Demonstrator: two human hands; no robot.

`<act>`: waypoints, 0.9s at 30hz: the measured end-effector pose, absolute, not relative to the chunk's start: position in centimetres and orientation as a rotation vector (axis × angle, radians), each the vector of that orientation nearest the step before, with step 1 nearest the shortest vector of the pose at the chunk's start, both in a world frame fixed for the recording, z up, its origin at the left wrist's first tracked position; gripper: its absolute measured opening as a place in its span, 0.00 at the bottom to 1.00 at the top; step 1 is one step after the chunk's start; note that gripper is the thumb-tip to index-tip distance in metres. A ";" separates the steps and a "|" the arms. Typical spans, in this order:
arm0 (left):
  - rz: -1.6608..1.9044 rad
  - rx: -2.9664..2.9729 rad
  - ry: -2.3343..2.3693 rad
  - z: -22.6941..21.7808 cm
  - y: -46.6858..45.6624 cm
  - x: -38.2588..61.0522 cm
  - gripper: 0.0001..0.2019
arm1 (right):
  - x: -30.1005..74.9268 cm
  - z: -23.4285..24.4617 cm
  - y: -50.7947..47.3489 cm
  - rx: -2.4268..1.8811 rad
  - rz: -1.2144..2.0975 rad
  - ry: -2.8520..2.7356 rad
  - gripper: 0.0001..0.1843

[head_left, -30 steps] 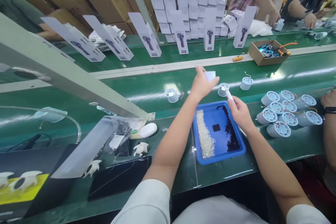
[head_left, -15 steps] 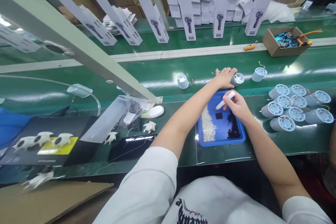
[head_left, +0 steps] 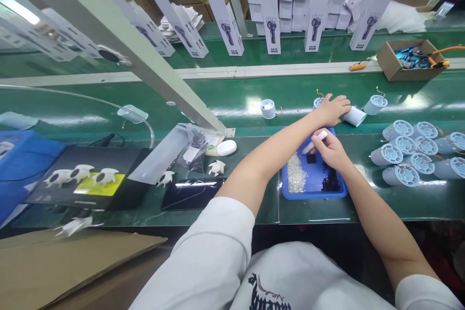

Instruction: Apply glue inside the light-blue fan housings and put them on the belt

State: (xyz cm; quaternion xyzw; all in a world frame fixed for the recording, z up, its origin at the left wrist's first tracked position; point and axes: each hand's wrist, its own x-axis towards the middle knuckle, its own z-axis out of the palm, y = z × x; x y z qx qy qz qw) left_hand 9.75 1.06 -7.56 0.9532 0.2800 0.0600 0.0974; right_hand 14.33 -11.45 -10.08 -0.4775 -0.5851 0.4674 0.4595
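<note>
My left hand (head_left: 334, 109) reaches over the green belt with its fingers stretched out and nothing in its grasp. Just right of its fingertips a pale cylindrical housing (head_left: 355, 116) lies tipped on its side; whether they touch I cannot tell. Another light-blue housing (head_left: 318, 102) with a wire is partly hidden behind that hand. Below, over the blue tray (head_left: 315, 195), my right hand (head_left: 331, 149) is closed around a white pen-like tool (head_left: 314, 142), its tip pointing down left. In the tray are clear small bits (head_left: 296, 174), black bits (head_left: 330, 179) and a dark square (head_left: 311, 159).
Several light-blue housings (head_left: 401, 174) with wires stand at the right. More housings (head_left: 268, 109) sit on the belt. Beyond are upright printed boxes (head_left: 273, 24) and a carton of blue parts (head_left: 410, 65). A slanting metal post (head_left: 163, 77) crosses the left side.
My left hand has come off the housing and spread its fingers; that housing now lies tipped to the right. My right hand still holds the pen-like tool. The view has shifted slightly left.
</note>
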 end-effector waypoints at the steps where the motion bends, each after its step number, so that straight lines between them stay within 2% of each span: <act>1: 0.138 2.831 0.768 -7.6 1.2 10.0 0.23 | 14.3 -10.1 -11.5 -1.174 1.148 -1.449 0.31; 4: 0.060 2.848 0.692 -7.5 1.5 10.6 0.22 | 14.4 -10.1 -11.5 -1.175 1.128 -1.462 0.30; 10: 0.162 2.878 0.509 -6.7 2.4 12.6 0.31 | 14.3 -10.0 -11.6 -1.208 1.051 -1.481 0.27; 14: -0.012 2.840 0.366 -6.2 2.7 15.3 0.33 | 14.5 -10.2 -11.7 -1.213 0.938 -1.522 0.23; 17: -0.091 2.852 0.355 -5.9 2.5 17.0 0.28 | 14.7 -10.3 -11.7 -1.228 0.864 -1.521 0.21; 22: 0.018 2.860 0.443 -5.7 3.3 18.0 0.20 | 15.0 -9.9 -11.9 -1.240 0.740 -1.592 0.15; 24: 0.148 2.766 0.487 -5.3 4.2 17.9 0.15 | 15.1 -9.8 -11.9 -1.270 0.666 -1.639 0.13; 27: 0.539 2.513 0.598 -3.5 5.3 16.4 0.05 | 15.2 -9.8 -11.8 -1.326 0.608 -1.669 0.14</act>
